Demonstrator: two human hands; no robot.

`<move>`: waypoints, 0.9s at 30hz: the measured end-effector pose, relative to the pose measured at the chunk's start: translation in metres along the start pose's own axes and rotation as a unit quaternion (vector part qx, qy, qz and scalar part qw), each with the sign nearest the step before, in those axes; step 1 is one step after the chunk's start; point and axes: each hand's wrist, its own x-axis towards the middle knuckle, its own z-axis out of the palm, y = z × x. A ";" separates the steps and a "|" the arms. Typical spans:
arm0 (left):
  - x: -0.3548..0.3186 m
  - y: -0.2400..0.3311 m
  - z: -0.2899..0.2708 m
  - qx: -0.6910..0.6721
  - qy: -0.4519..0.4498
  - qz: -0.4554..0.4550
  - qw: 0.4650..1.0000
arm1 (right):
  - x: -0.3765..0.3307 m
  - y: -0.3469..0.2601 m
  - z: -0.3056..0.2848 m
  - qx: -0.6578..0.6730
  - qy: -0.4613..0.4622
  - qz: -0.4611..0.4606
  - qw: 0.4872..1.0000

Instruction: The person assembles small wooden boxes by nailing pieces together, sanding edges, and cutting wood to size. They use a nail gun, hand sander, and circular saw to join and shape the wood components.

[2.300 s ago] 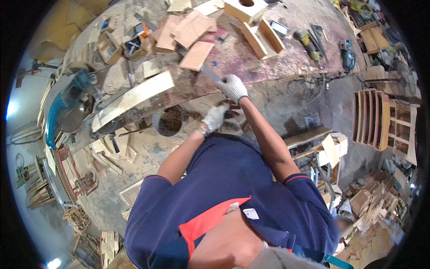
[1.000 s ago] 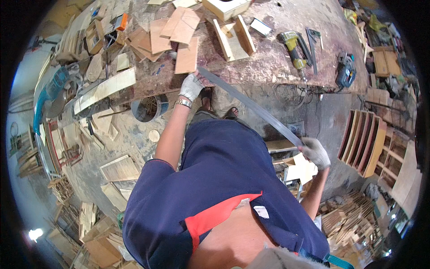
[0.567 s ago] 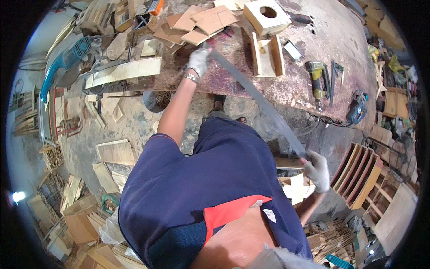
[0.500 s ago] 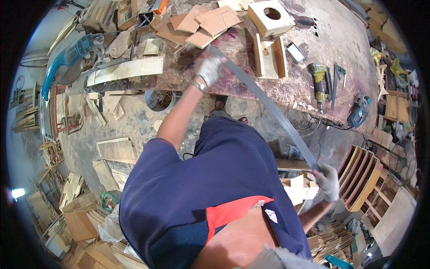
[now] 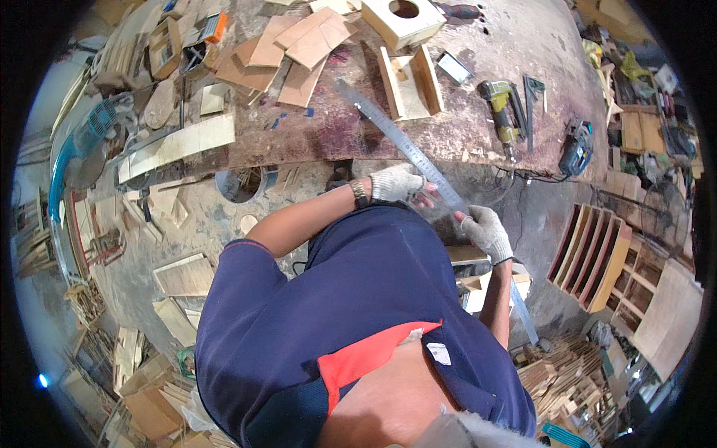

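A long metal ruler (image 5: 403,145) slants from the workbench down past my right side, its lower end (image 5: 525,317) showing beyond my right forearm. My right hand (image 5: 487,233), in a white glove with bare fingertips, grips it about midway. My left hand (image 5: 397,184), gloved alike and with a watch on the wrist, lies close beside the ruler, fingers loosely apart. Whether its fingertips touch the ruler I cannot tell. The ruler's far end lies over the bench (image 5: 284,142), near several thin brown wooden pieces (image 5: 302,84).
On the bench are a wooden box with a round hole (image 5: 385,26), an open wooden frame (image 5: 396,104), a yellow-green power drill (image 5: 499,112) and a blue power tool (image 5: 576,145). A teal saw (image 5: 71,157) stands left. Slatted wooden racks (image 5: 590,257) are at right; wood scraps surround me.
My left hand has left the ruler's far end and come back toward my body. My right hand has moved up to the ruler's middle, and the ruler's marked face now shows.
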 end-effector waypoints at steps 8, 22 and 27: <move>0.035 0.011 -0.080 0.355 0.513 0.101 0.775 | -0.053 0.024 -0.050 0.054 0.235 -0.058 0.969; 0.078 0.070 -0.101 0.457 0.481 0.075 0.744 | -0.187 -0.038 -0.164 0.320 0.513 -0.430 0.670; 0.057 0.080 -0.093 0.498 0.444 0.087 0.740 | -0.208 -0.029 -0.198 0.393 0.430 -0.564 0.585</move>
